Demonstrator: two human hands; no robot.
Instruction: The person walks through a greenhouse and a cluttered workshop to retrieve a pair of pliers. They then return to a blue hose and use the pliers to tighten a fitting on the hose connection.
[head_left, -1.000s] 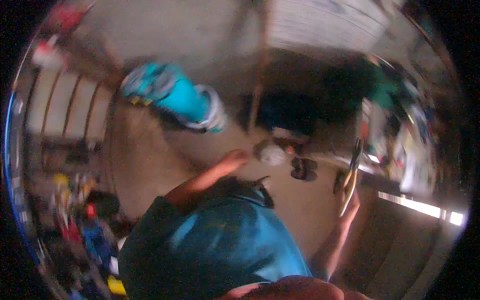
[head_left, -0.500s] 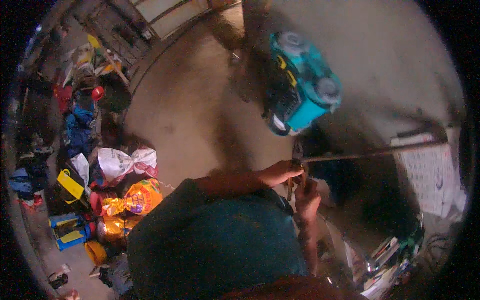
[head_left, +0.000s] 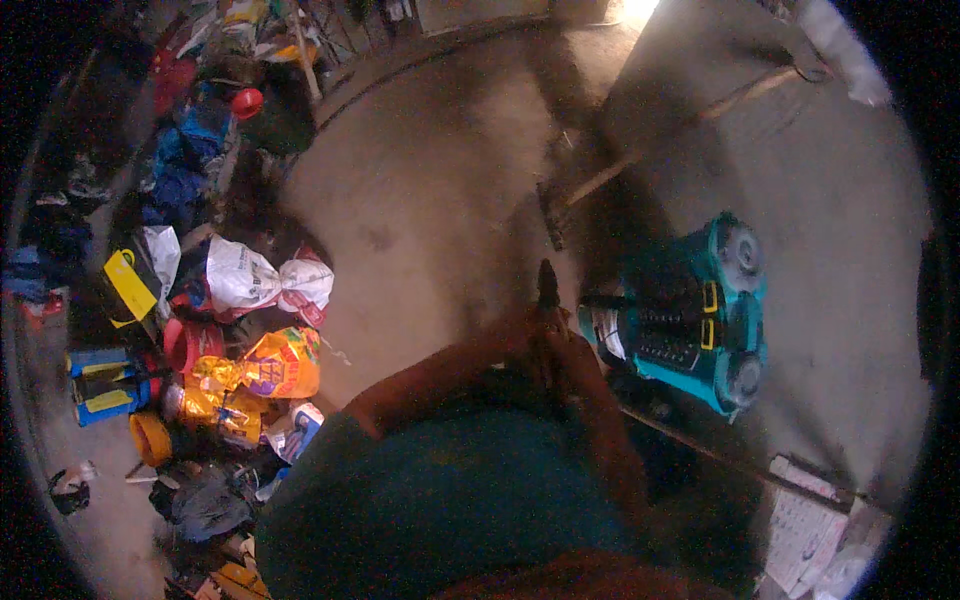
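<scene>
Although the light is poor around them, the two hands can be seen close together in front of the body. The right hand seems to have its fingers curled round the lower part of a dark, narrow tool, perhaps pliers. The left hand is just beside it on the left, its forearm slanting in; how far its fingers are bent, and whether they touch the tool, I cannot tell.

The tool's long axis runs away from the body, its tapered end directly ahead of the hands (the grip end is lost in shadow). Of the two hands, the right seems nearer to its line.

Just to the right stands a teal case with two round grey parts and yellow clips. Ahead, a broom slants up to the right, dark head low. Well off to the left, beyond the bare floor, sit a white-and-red sack, a shiny orange packet and a yellow tag.

No marking shows on the tool. The sack and the packet carry print, as does a white sheet at the lower right, mostly too small or skewed to read.
</scene>
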